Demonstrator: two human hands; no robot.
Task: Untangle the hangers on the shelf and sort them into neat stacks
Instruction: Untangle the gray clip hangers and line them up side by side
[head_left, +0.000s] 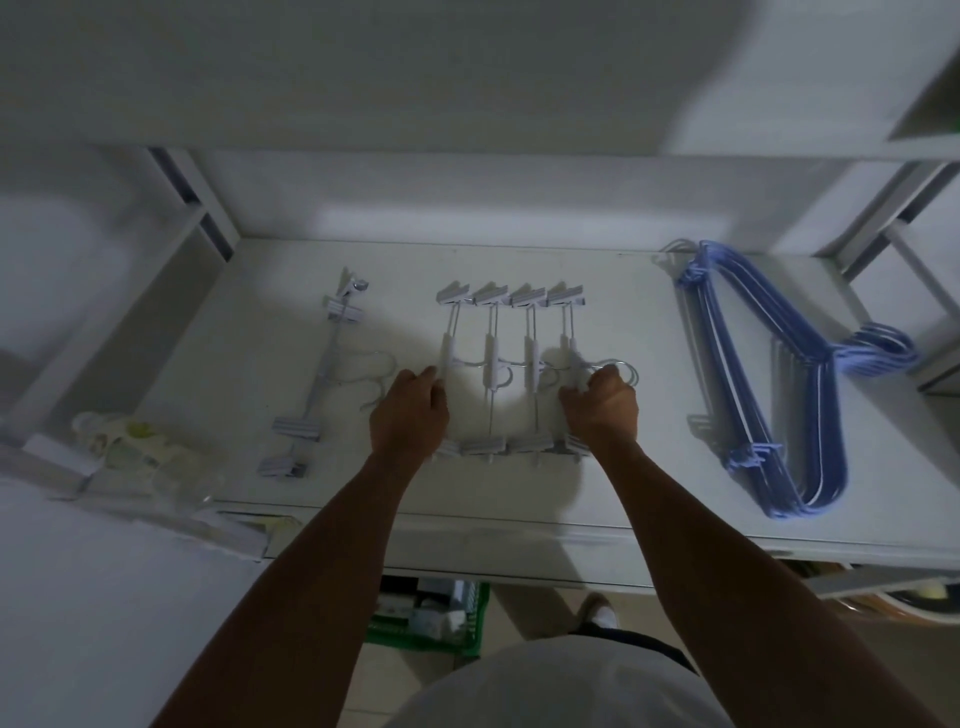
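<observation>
Several white clip hangers (511, 364) lie side by side in a row in the middle of the white shelf (649, 519). My left hand (409, 415) rests at the row's left end, fingers touching the leftmost hanger. My right hand (600, 408) is closed on the wire hooks at the row's right end. Two more white clip hangers (322, 379) lie apart on the left, at an angle. A neat stack of blue hangers (763, 384) lies on the right, hooks pointing right.
A small pile of pale yellowish plastic hangers (130, 441) sits at the shelf's left front corner. An upper shelf overhangs the back. Metal uprights (208, 208) stand at both sides. A green crate (431, 618) is on the floor below.
</observation>
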